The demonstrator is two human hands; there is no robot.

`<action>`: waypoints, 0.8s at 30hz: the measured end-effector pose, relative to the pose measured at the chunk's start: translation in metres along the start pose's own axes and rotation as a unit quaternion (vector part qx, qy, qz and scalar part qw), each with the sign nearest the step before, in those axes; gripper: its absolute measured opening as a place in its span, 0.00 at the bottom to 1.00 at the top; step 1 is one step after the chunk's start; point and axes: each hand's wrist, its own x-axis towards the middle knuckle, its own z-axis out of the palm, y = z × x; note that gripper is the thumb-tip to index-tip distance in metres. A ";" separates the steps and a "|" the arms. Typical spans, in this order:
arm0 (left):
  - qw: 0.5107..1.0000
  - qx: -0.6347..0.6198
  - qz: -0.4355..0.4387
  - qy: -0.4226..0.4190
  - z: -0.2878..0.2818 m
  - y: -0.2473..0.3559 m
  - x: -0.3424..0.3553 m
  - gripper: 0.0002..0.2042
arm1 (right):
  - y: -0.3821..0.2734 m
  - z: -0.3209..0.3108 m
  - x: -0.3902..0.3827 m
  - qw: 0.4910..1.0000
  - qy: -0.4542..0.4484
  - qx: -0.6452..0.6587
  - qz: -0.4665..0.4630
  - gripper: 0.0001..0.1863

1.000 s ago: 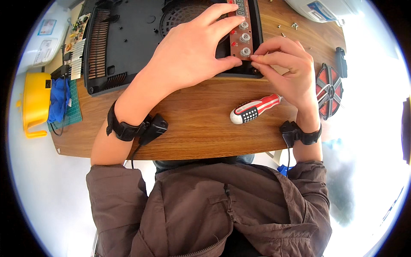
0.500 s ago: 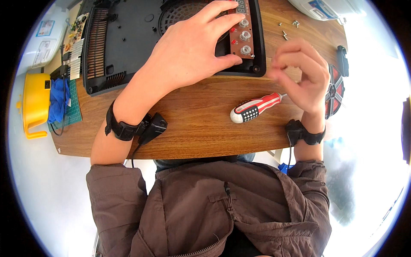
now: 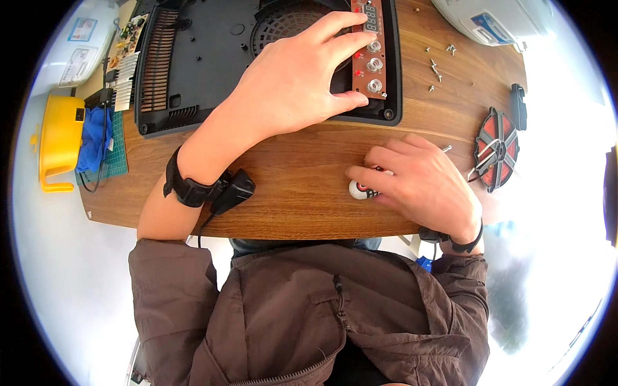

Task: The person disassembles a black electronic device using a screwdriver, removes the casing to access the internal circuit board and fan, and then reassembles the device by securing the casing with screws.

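Observation:
My left hand [image 3: 290,80] lies over the black plastic housing [image 3: 209,80] with its fingers spread. Its fingertips touch the upper part of a brown circuit board [image 3: 367,76], and the thumb reaches the board's lower end. That board carries a small digit display, red parts and several coil springs along the right side of the housing. On the wooden table in front, my right hand [image 3: 421,183] has its fingers curled round a screwdriver. The white end of the screwdriver [image 3: 358,191] pokes out at the left, its metal shaft at the right; most of the handle is hidden.
Several loose screws [image 3: 436,72] lie right of the housing. A round red-and-black coil [image 3: 497,151] sits by the table's right edge. At left are a yellow container [image 3: 56,145], blue cloth [image 3: 93,138] and a green mat [image 3: 118,154]. A white appliance [image 3: 486,19] stands at the far right.
My right hand has come down and closed round the screwdriver, which lay free on the table. My left hand stays spread on the circuit board.

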 end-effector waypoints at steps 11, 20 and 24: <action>0.999 -0.030 0.013 -0.012 -0.003 -0.002 0.003 0.35 | 0.039 -0.081 -0.016 0.903 0.404 0.139 -0.037 0.33; 0.999 -0.045 -0.003 -0.025 -0.004 0.000 0.001 0.36 | 0.010 -0.078 0.056 0.800 0.591 0.107 0.011 0.41; 0.999 -0.041 0.004 -0.016 -0.002 -0.002 0.001 0.36 | 0.038 -0.072 0.051 0.821 0.551 0.122 -0.080 0.41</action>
